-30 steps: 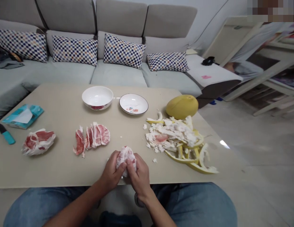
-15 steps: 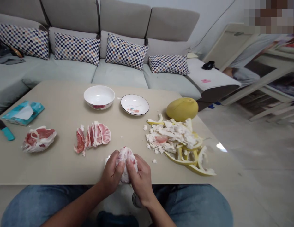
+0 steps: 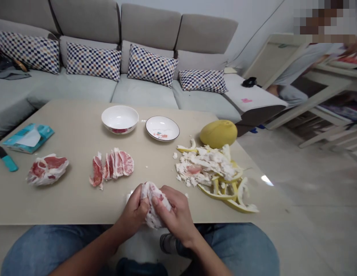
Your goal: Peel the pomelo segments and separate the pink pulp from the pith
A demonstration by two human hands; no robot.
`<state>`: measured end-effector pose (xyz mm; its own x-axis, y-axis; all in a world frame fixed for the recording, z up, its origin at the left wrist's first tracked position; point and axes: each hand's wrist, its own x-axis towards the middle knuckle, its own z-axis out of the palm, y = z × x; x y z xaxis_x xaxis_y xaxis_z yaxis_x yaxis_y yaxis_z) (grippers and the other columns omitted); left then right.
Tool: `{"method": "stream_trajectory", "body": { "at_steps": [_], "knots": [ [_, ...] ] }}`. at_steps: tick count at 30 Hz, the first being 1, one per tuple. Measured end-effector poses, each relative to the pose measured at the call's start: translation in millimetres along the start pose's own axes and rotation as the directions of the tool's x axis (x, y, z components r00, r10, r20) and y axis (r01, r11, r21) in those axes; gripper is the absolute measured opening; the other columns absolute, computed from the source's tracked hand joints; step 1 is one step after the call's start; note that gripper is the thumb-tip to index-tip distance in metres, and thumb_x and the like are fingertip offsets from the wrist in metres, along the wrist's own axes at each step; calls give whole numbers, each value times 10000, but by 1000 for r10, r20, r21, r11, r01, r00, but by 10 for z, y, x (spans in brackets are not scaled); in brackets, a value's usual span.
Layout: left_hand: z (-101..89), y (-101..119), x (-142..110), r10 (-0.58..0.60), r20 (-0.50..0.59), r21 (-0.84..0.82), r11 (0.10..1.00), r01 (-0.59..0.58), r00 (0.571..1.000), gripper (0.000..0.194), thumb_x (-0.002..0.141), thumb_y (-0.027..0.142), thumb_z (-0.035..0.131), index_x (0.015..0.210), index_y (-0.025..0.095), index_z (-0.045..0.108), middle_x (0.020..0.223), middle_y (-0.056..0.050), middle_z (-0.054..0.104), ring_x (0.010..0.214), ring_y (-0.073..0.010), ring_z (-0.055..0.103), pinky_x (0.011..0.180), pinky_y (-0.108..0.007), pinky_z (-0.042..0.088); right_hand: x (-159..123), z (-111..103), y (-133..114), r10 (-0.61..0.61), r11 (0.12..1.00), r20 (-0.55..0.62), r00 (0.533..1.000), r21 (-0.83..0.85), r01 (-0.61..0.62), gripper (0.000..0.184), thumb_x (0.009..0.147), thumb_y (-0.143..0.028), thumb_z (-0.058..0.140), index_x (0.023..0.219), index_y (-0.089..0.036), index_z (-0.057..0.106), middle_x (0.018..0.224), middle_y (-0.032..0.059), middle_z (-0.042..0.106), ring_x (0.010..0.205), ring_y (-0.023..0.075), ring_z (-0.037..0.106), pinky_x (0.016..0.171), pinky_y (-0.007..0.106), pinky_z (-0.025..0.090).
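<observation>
Spotting knife (image 3: 7, 161) at far left on table (image 3: 80, 207), with dark blade and teal handle. Just behind, seeing teal tissue pack (image 3: 43, 135) with white patch on top and print too blurred to read. Noting peeled chunk (image 3: 47, 171) in front of tissue pack, partly wrapped in white membrane, with red flesh exposed. Further right, finding fruit segments (image 3: 117, 165) laid side by side, and behind those, white bowl (image 3: 120, 117) with reddish pattern on outer wall. Coming to left hand (image 3: 134, 210): curled around left side of pomelo piece (image 3: 155, 209), with thumb pressed on its face; cannot tell about hidden fingertips. Holding pomelo piece between both hands at near table edge. Beyond, marking dark-rimmed plate (image 3: 166, 123), with small coloured print too tiny to read. Next listing right hand (image 3: 178, 211): wrapped around right side, with thumb pressed near crease on top. Further right, tagging heap of yellow peel and white pith (image 3: 214, 165), plus whole yellow pomelo (image 3: 218, 134) just behind. Ending far right with person (image 3: 297, 63) in pale clothing.
</observation>
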<state>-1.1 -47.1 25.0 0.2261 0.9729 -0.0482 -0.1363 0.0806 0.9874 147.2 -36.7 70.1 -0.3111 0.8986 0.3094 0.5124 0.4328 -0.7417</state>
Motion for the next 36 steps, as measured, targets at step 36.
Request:
{"method": "stream_trajectory", "body": {
  "at_steps": [36],
  "knots": [
    [22,29,14,-36,133,-211,975,63,991,468,880,273,569,1328,196,460,1304,-112,577,1185,-257,545,1018,-372,422,74,-17,295,256,954,165,952,115,-277,437,945,-494,411,704,-162,563,651,1,526,618,137,480,577,240,358]
  ]
}}
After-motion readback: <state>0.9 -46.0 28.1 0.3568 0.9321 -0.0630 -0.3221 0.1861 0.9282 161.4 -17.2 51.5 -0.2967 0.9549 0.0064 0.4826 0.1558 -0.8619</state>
